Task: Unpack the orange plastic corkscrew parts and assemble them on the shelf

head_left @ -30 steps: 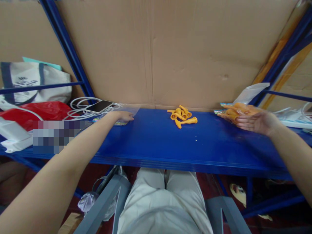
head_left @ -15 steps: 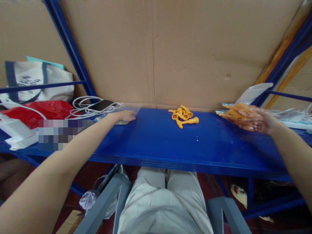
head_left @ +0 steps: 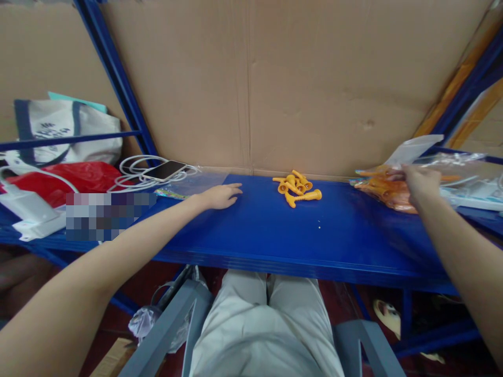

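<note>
While the person's light trousers (head_left: pixel 267 319) fill the space between two grey chair arms (head_left: pixel 192 296), the front edge of the blue surface (head_left: pixel 251 230) crosses above the legs. Behind that edge runs a broad open stretch — a tiny white speck (head_left: pixel 319 227) lies on it — reaching from one forearm to the other. Farther in, the left hand (head_left: pixel 222 197) is spread, palm down, with nothing visible in its grip; whether it touches the surface cannot be told. Open blue room separates its fingertips from a small pile of orange-yellow pieces (head_left: pixel 296 184), which lies near the back edge. At right, the right hand (head_left: pixel 422 183) has its fingers bent at a clear bag of orange pieces (head_left: pixel 387 198) — blur hides whether they close on it. Behind the left hand lies a flat clear packet (head_left: pixel 196 180), then a phone (head_left: pixel 167 170). Cardboard (head_left: pixel 251 94) walls off the back.
</note>
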### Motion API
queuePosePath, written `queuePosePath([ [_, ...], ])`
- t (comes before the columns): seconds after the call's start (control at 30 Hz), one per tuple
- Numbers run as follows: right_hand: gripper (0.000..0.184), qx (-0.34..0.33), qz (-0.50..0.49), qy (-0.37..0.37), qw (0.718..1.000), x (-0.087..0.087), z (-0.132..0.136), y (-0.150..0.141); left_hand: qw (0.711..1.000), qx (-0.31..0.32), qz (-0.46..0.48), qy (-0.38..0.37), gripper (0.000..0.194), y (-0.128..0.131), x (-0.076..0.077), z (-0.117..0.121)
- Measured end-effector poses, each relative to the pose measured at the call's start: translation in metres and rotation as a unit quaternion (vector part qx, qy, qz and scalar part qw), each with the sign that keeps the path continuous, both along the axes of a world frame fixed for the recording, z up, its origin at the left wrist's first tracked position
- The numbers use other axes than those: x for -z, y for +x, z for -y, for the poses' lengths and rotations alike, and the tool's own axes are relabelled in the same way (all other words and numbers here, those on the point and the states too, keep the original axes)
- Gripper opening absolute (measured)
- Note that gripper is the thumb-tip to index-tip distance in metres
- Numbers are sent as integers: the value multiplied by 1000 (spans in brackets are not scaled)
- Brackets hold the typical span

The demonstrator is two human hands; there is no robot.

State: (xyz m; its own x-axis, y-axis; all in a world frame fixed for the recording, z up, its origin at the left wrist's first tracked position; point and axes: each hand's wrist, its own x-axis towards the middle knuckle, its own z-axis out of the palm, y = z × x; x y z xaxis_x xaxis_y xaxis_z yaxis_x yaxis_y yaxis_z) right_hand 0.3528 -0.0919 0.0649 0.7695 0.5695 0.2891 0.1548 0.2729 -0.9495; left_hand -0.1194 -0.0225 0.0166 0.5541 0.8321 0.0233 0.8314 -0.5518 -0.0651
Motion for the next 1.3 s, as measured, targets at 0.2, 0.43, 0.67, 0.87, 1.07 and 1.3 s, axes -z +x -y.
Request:
queuePosePath([
  [0.2,39,-56,68,42,995,-14,-12,-41,986,90,138,-25,48,41,14,13],
  [0.43,49,-213,25,104,971,-36,-6,-113,788,40,544,-285,60,106,4,19],
  [0.67,50,-325,-25,159,932,-43,-24,-161,605,31,682,-409,86,108,-10,-7],
  [0.87,42,-409,-44,103,906,3,-68,-172,589,-15,708,-390,57,95,-4,-10],
  [1.07,51,-437,-62,8,897,55,-85,-171,580,-138,737,-317,51,89,1,-24],
  [1.3,64,-475,144,-61,866,79,-82,-190,638,-230,717,-160,37,81,-1,-19],
])
